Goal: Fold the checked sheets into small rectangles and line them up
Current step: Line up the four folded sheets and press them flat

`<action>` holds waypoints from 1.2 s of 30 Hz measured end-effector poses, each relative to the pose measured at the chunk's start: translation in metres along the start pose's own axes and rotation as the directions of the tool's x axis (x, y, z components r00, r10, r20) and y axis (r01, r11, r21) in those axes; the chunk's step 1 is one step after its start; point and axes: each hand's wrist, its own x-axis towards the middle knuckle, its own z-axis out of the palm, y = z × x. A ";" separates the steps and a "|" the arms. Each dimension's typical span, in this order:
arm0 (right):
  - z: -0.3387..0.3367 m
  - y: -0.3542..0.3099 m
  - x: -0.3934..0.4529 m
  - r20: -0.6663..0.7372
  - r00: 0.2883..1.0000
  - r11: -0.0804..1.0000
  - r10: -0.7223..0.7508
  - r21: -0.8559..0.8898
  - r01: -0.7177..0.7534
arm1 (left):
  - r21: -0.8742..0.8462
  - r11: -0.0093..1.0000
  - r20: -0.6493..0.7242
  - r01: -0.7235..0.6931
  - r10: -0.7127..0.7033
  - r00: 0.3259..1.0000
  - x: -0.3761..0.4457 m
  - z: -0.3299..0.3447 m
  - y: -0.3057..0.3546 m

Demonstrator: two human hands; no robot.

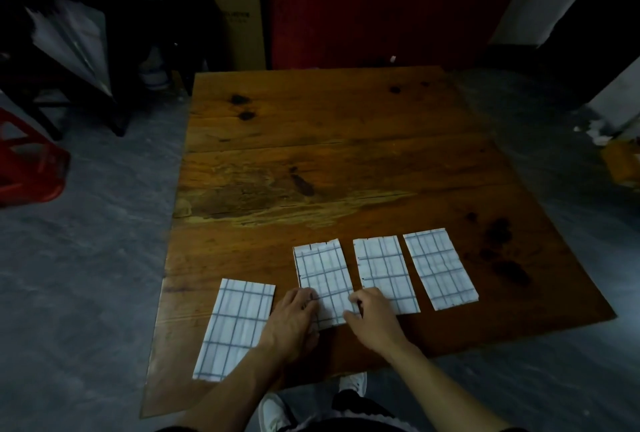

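Several folded checked sheets lie along the near part of a wooden table (311, 140). The rightmost sheet (440, 267) and the one beside it (382, 270) lie flat, side by side. A third sheet (323, 275) sits left of them. My left hand (294, 320) pinches its near left edge, and my right hand (372, 319) pinches its near right corner. A further sheet (235, 326) lies at the near left, set lower than the row and slanted.
A red plastic stool (27, 161) stands on the grey floor left of the table. Cardboard boxes (235, 5) and a red panel (363, 5) rise behind the far edge. My white shoes (277, 411) show below the near edge.
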 end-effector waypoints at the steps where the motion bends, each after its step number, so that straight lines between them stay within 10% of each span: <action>1: 0.001 0.001 0.000 0.000 1.000 1.000 0.002 -0.003 -0.002 | 0.004 1.000 0.001 -0.009 0.009 1.000 0.000 0.000 0.000; 19: 0.026 -0.055 0.003 0.014 0.980 0.979 -0.199 -0.041 0.199 | -0.226 0.944 -0.174 0.243 -0.284 0.943 -0.072 -0.010 -0.076; 36: 0.103 -0.106 -0.024 0.241 0.906 0.805 -0.348 -0.418 0.420 | -0.108 0.978 -0.202 0.181 -0.200 0.959 -0.143 -0.001 -0.127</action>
